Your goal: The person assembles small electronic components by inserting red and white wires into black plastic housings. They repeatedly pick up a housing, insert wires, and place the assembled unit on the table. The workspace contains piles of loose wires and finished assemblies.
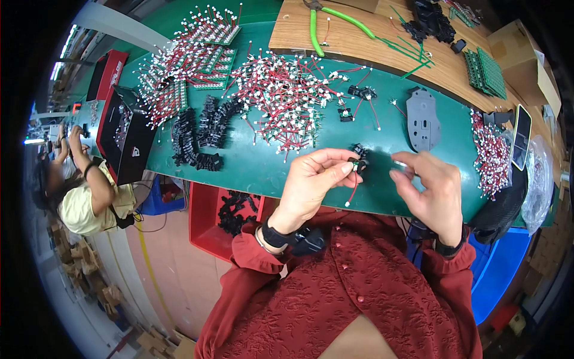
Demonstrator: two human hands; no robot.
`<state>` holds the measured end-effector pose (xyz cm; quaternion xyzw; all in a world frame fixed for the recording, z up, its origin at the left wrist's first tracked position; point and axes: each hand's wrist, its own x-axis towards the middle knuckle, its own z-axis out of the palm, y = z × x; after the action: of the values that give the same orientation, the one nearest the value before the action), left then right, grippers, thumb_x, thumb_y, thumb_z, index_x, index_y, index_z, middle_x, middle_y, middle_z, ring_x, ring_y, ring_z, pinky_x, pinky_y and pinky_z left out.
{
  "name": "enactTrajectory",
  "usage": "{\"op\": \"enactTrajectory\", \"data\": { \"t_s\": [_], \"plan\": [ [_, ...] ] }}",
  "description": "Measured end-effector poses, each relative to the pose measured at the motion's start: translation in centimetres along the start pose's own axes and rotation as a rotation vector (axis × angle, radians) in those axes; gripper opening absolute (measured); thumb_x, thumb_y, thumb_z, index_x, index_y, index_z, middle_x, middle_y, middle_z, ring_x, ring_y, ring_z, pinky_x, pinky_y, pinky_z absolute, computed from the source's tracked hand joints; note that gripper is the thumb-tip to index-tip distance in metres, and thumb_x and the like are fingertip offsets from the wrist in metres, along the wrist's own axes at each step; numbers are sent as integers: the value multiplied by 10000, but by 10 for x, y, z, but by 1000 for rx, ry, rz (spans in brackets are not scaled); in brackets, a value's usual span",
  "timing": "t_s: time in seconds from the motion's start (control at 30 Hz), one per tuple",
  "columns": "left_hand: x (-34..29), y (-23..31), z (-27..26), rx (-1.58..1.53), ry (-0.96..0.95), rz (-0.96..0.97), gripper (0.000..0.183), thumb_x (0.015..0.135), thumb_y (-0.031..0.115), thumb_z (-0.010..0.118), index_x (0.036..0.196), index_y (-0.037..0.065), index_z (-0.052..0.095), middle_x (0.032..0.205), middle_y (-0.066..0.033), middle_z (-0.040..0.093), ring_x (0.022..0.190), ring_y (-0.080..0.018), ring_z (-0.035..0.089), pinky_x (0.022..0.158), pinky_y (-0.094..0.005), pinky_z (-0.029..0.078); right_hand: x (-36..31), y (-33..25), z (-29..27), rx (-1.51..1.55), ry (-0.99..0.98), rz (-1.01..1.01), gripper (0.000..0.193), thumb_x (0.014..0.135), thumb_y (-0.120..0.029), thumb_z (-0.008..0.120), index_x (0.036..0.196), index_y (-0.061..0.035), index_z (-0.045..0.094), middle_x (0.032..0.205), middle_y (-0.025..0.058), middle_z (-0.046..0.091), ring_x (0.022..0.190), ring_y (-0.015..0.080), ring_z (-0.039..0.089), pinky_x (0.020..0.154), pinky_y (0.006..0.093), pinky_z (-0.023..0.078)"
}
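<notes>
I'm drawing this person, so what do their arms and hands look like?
The left hand and right hand wear no gloves. Both sleeves are dark red, gathered near the wrists. There's a black band on each wrist, and the left also has a thin, pale bangle.

"How's the light?"
"Bright and fairly even around the grey shell; the glossy green tabletop carries a soft sheen to its left."
"Any lamps?"
"A glaring white strip, far left of the shell, in dimmer surroundings."
"Shadows?"
"A soft dark patch below-left of the shell, between the left hand and right hand."
"Other glare?"
"Highlights on the clear bag, lower right of the shell."
"Sharpness?"
"Crisp near the shell; the co-worker far left looks softer. Between the right fingertips, detail is too small to read."
"Distortion?"
"Straight edges bow far from the shell, and black rims the round view."
</notes>
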<state>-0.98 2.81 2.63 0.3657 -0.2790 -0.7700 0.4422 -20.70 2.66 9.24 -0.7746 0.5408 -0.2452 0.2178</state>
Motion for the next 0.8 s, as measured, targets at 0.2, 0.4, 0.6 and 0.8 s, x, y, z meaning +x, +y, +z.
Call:
{"op": "enactTrajectory", "data": {
  "t_s": [0.2, 0.4, 0.6, 0.8],
  "plan": [
    [-7, 3, 8, 226, -89, 26, 221, 791, -17, 564, 1010, -13, 592, 902, -80, 616, 755, -103, 595, 694, -216, 489, 10, -1, 15, 296, -161, 46, 187, 695, -89, 647, 871, -34, 617, 714, 94, 591, 583, 235, 579, 490, 296, 434],
    [-13, -1, 13, 479, -1, 135, 191, 798, -40, 536, 980, -43, 594, 896, -103, 602, 769, -143, 607, 700, -237, 506, 5, 3, 23, 277, -140, -27, 166, 688, -69, 640, 847, -24, 619, 705, 88, 596, 541, 212, 562, 483, 290, 447],
    [-18, -3, 22, 225, 79, 166, 189, 784, -70, 543, 973, -63, 542, 889, -119, 605, 773, -150, 614, 688, -247, 519, 4, 1, 22, 324, -146, 8, 172, 665, -74, 642, 830, -33, 618, 694, 64, 599, 496, 182, 536, 440, 279, 427],
    [-18, -11, 12, 423, 74, 130, 184, 770, -74, 551, 950, -37, 564, 873, -91, 614, 768, -122, 608, 664, -227, 512, 4, 0, 29, 278, -156, 12, 149, 648, -81, 636, 785, -36, 600, 680, 69, 586, 514, 210, 543, 453, 299, 429]
  ]
}}
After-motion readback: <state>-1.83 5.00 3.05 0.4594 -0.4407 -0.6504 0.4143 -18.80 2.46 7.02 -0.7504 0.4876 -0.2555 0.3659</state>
